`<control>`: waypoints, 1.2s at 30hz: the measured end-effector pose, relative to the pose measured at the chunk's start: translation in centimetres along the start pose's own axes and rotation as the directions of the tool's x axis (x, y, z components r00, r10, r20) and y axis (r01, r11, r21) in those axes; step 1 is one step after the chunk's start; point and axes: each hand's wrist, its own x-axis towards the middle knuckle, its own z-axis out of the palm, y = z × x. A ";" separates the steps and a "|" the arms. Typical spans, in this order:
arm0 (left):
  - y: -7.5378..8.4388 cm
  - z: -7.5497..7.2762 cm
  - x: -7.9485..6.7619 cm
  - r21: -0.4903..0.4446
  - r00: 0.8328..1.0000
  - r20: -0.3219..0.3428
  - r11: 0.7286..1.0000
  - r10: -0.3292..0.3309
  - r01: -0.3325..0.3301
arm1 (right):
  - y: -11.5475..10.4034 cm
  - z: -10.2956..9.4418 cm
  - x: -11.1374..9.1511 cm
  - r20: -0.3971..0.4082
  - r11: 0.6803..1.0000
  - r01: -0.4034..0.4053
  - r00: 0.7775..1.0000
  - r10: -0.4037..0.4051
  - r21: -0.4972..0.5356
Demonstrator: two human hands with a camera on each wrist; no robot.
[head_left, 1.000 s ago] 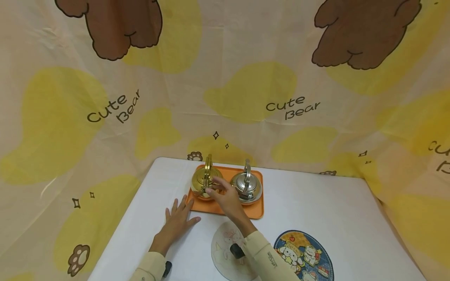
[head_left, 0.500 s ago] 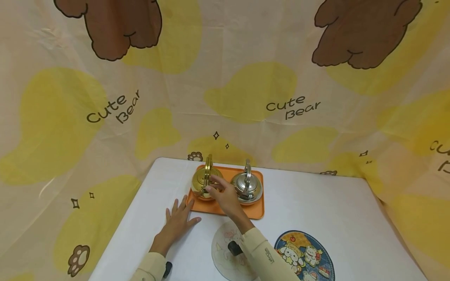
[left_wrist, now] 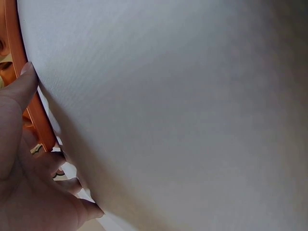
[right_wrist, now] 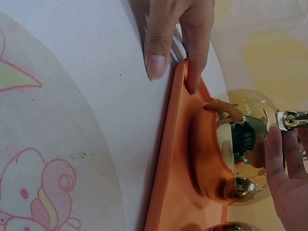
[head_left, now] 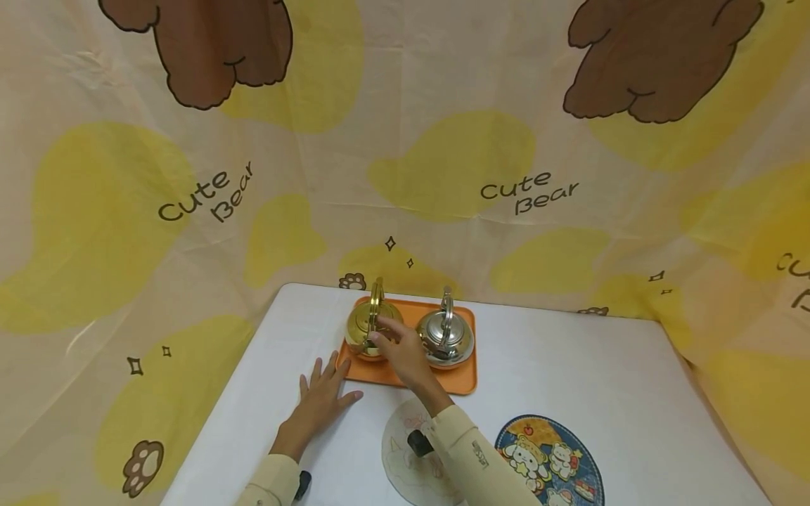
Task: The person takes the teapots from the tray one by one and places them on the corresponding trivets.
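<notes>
A gold kettle (head_left: 357,329) with an upright hoop handle stands on the left of an orange tray (head_left: 457,383). My right hand (head_left: 405,355) reaches to this kettle; its thumb and fingertips touch the lower end of the handle (right_wrist: 294,119), with a gap between thumb and index finger. Beside it on the tray, a silver kettle (head_left: 462,348) stands upright, its handle also raised. My left hand (head_left: 318,404) lies with fingers spread at the tray's near left corner. One fingertip (right_wrist: 193,82) rests against the tray rim, while the thumb (right_wrist: 157,65) is over the white table.
A pale round mat (head_left: 401,450) lies on the white table (head_left: 569,372) in front of the tray, partly under my right forearm. To its right is a blue round mat (head_left: 588,464) with cartoon figures. A printed cloth (head_left: 436,161) hangs behind the table.
My right forearm and sleeve have shifted slightly left, and the right fingers have moved a little at the gold kettle's handle. The left hand, tray and kettles stay in place.
</notes>
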 end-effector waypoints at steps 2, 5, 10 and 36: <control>0.0 0.0 0.1 -0.001 1.000 -0.002 1.000 -0.001 0.001 | 0.0 0.0 0.1 -0.016 1.000 0.005 1.000 -0.005 -0.014; 0.1 0.0 0.1 -0.005 1.000 -0.006 1.000 -0.002 0.002 | 0.1 0.1 0.4 -0.033 1.000 0.003 0.999 -0.004 -0.013; 0.1 0.0 0.1 0.002 1.000 -0.003 1.000 -0.004 0.004 | -0.1 0.2 0.8 -0.050 1.000 -0.013 0.999 0.014 0.025; 0.1 0.1 0.3 0.002 1.000 0.012 1.000 -0.022 0.022 | -0.1 0.2 1.4 -0.024 0.997 -0.004 1.000 0.006 0.082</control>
